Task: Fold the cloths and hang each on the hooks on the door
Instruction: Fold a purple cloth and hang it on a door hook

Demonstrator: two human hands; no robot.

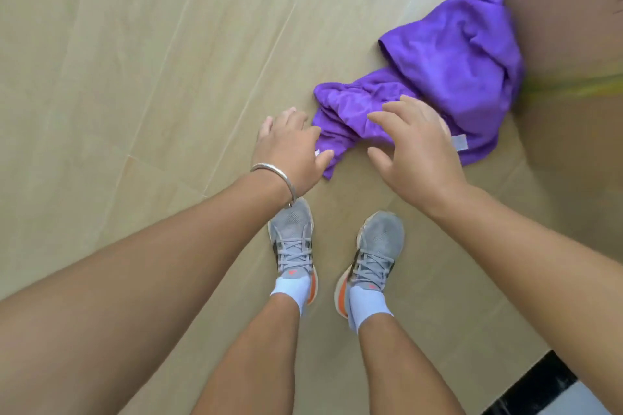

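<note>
Purple cloth (448, 77) crumpled on tiled floor (135, 77) against brown door (573, 44); left hand (290, 148) touching its corner, right hand (418, 152) spread above, fingers apart.

Both arms extended downward; left hand (291, 148) and right hand (413, 148) spread, fingers relaxed.

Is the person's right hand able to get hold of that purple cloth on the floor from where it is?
Probably yes. The right hand, fingers spread, hovers right over the crumpled purple cloth, and nothing lies between them. The left hand is at the cloth's near corner.
</note>
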